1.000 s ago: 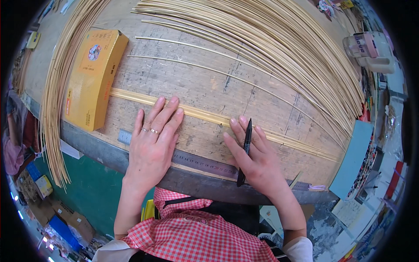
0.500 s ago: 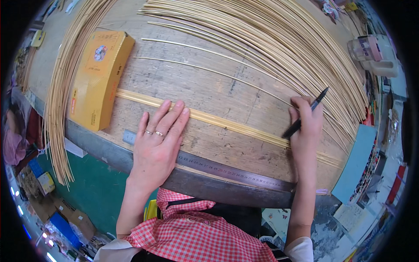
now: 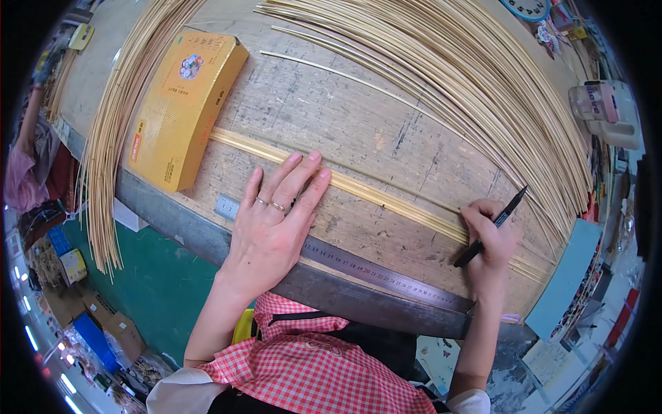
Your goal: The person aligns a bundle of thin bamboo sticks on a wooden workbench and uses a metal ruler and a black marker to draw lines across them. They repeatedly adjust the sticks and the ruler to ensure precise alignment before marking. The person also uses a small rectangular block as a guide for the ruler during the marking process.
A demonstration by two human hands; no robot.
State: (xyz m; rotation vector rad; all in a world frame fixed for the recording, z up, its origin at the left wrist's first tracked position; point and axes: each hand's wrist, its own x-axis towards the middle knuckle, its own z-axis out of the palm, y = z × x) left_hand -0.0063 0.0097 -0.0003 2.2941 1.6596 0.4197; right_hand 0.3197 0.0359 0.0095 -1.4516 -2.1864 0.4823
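Several thin bamboo strips (image 3: 372, 195) lie side by side across the wooden table, their left ends meeting a yellow box (image 3: 183, 103). My left hand (image 3: 272, 221) rests flat over them with its fingers stretched out. A black marker pen (image 3: 514, 203) is held in my right hand (image 3: 493, 241), pointing down to the left. The thumb and fingertips of that hand also pinch a single thin strip (image 3: 386, 181), which lies just beyond the row, slightly blurred. Below the row is a metal ruler (image 3: 379, 274), partly hidden by my left hand.
A large spread of loose strips (image 3: 469, 90) covers the far right of the table. Beyond the box, a long bundle of strips (image 3: 114, 159) hangs over the front edge (image 3: 172, 221). A blue-green slab (image 3: 565, 276) and a clear jar (image 3: 594, 103) stand at the right.
My right hand has drawn one strip from beyond toward me, alongside the row. The pen is still in it. My left hand stays on the strips; the whole view has shifted slightly.
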